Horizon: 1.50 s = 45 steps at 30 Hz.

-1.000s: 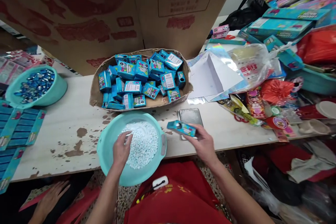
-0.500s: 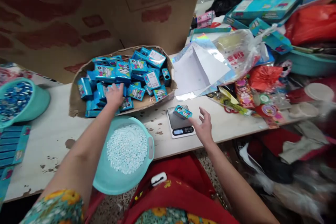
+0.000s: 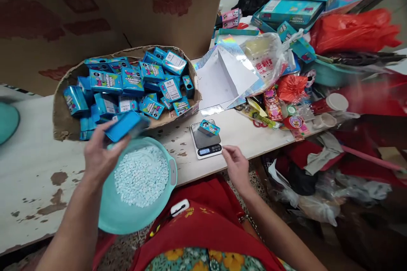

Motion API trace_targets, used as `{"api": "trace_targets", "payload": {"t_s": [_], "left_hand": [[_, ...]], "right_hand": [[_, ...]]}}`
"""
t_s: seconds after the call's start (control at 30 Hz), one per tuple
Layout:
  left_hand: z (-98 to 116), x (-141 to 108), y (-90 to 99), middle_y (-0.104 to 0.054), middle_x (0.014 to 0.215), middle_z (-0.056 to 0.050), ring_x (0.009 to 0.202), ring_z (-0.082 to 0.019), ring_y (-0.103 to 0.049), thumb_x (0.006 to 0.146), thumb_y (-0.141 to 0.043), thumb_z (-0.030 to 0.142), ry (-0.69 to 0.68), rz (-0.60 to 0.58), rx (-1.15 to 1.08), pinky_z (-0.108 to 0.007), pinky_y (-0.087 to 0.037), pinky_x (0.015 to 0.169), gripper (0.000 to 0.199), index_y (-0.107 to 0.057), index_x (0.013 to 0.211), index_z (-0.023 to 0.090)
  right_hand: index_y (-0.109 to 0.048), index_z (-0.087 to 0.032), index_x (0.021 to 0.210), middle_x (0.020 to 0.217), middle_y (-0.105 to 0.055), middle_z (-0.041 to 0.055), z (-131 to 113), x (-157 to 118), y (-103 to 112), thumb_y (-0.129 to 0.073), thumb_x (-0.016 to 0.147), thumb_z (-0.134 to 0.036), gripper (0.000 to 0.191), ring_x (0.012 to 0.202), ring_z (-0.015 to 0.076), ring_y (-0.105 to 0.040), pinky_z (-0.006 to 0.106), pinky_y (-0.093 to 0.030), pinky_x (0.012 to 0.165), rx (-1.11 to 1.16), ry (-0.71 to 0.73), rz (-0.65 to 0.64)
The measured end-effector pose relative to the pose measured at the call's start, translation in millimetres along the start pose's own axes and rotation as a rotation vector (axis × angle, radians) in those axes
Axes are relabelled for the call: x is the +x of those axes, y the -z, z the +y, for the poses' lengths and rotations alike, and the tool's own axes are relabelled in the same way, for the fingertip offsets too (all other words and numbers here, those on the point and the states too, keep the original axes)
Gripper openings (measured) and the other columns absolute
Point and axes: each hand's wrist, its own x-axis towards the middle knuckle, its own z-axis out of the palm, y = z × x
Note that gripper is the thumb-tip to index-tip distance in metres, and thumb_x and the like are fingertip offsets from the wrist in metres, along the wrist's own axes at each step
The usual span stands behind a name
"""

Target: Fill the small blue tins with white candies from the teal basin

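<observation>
My left hand (image 3: pixel 103 152) grips a blue box (image 3: pixel 125 126), blurred, above the rim of a teal bowl (image 3: pixel 111 216) that holds small pale-blue pieces (image 3: pixel 143 175). Behind it, a cardboard tray (image 3: pixel 60 125) holds several blue boxes (image 3: pixel 106 80). Another small blue box (image 3: pixel 210 127) lies on the plate of a digital scale (image 3: pixel 208 151) with a lit display. My right hand (image 3: pixel 235 163) is at the scale's front right corner, thumb and fingers pressed together; whether anything is between them is too small to tell.
A large cardboard box (image 3: pixel 104 4) stands behind the tray. White paper (image 3: pixel 219 80), a plastic bag (image 3: pixel 267 57), a red bag (image 3: pixel 352 31) and small packets are at the right. Part of a teal container (image 3: pixel 8 122) shows at the left edge.
My left hand has lifted a blue box out of the tray and drawn it back over the bowl. My right hand has moved toward the scale's front corner, its fingers closing. The view has shifted.
</observation>
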Motion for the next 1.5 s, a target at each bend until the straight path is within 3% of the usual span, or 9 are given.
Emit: {"api": "trace_targets", "payload": {"t_s": [0.17,0.23,0.33,0.47,0.77,1.03,1.17,1.33,1.5], "left_hand": [[46,-75,-15.2,-0.06,0.115,-0.007,0.107,-0.023,-0.056,0.078,-0.067,0.024,-0.086,-0.557,-0.41,-0.039,-0.045,0.093,0.037,-0.06,0.113,0.024],[52,-95,-23.3,-0.059,0.117,-0.008,0.111,-0.023,-0.054,0.082,-0.061,0.019,-0.136,-0.722,-0.49,-0.039,-0.043,0.097,0.032,-0.061,0.113,0.025],[52,-113,-28.2,-0.056,0.121,-0.008,0.115,-0.023,-0.051,0.086,-0.053,0.018,-0.161,-0.83,-0.545,-0.039,-0.041,0.099,0.031,-0.061,0.115,0.028],[45,-124,-25.7,-0.05,0.128,-0.008,0.121,-0.024,-0.046,0.088,-0.05,0.02,-0.2,-0.819,-0.527,-0.041,-0.037,0.102,0.029,-0.062,0.113,0.028],[44,-115,-19.3,-0.049,0.129,-0.007,0.122,-0.024,-0.045,0.086,-0.05,0.015,-0.25,-0.756,-0.414,-0.041,-0.036,0.103,0.027,-0.065,0.105,0.027],[40,-105,-26.9,-0.051,0.13,-0.007,0.122,-0.021,-0.047,0.089,-0.04,0.013,-0.219,-0.731,-0.407,-0.04,-0.039,0.101,0.038,-0.058,0.119,0.029],[32,-75,-57.3,-0.058,0.116,-0.008,0.105,-0.02,-0.057,0.089,-0.043,0.023,-0.035,-0.592,-0.302,-0.035,-0.047,0.086,0.033,-0.055,0.12,0.026],[39,-21,-122.0,-0.058,0.112,-0.007,0.098,-0.02,-0.058,0.085,-0.044,0.02,-0.135,-0.564,-0.173,-0.035,-0.046,0.086,0.035,-0.055,0.118,0.024],[58,12,-196.1,-0.045,0.136,-0.008,0.124,-0.027,-0.042,0.075,-0.062,0.02,-0.281,-0.612,-0.059,-0.042,-0.036,0.101,0.061,-0.044,0.133,0.026]], "right_hand": [[-0.066,-0.02,0.099,0.091,-0.068,0.0083,-14,-54,-48,-0.046,0.081,-0.069,0.056,0.076,0.0206,-0.064,0.036,-0.048,0.073,0.513,-0.519,-0.54],[-0.067,-0.018,0.099,0.092,-0.07,0.0088,-18,-66,-59,-0.043,0.079,-0.074,0.064,0.079,0.0217,-0.065,0.037,-0.048,0.074,0.662,-0.694,-0.61],[-0.069,-0.018,0.096,0.094,-0.071,0.0049,-26,-76,-64,-0.062,0.076,-0.059,0.046,0.085,0.0201,-0.064,0.033,-0.048,0.079,0.711,-0.73,-0.574],[-0.07,-0.019,0.093,0.091,-0.072,0.0013,-36,-83,-66,-0.074,0.071,-0.036,0.029,0.08,0.0169,-0.063,0.028,-0.048,0.075,0.713,-0.684,-0.553],[-0.068,-0.017,0.093,0.08,-0.071,0.0,-36,-97,-74,-0.077,0.069,-0.032,0.029,0.065,0.0134,-0.061,0.025,-0.047,0.064,0.816,-0.693,-0.416],[-0.068,-0.017,0.091,0.085,-0.072,0.0021,-27,-92,-59,-0.08,0.064,-0.031,0.033,0.075,0.018,-0.065,0.033,-0.05,0.077,0.869,-0.669,-0.288],[-0.067,-0.02,0.086,0.083,-0.072,0.0005,-6,-75,-21,-0.08,0.063,-0.032,0.029,0.074,0.0185,-0.067,0.035,-0.052,0.077,0.8,-0.639,-0.055],[-0.063,-0.021,0.084,0.083,-0.07,0.0016,16,-55,28,-0.078,0.064,-0.039,0.031,0.072,0.0205,-0.066,0.037,-0.053,0.07,0.605,-0.513,0.15],[-0.057,-0.022,0.103,0.09,-0.067,0.0009,28,-45,10,-0.081,0.059,-0.036,0.052,0.079,0.0195,-0.063,0.034,-0.051,0.074,0.258,-0.269,0.103]]}}
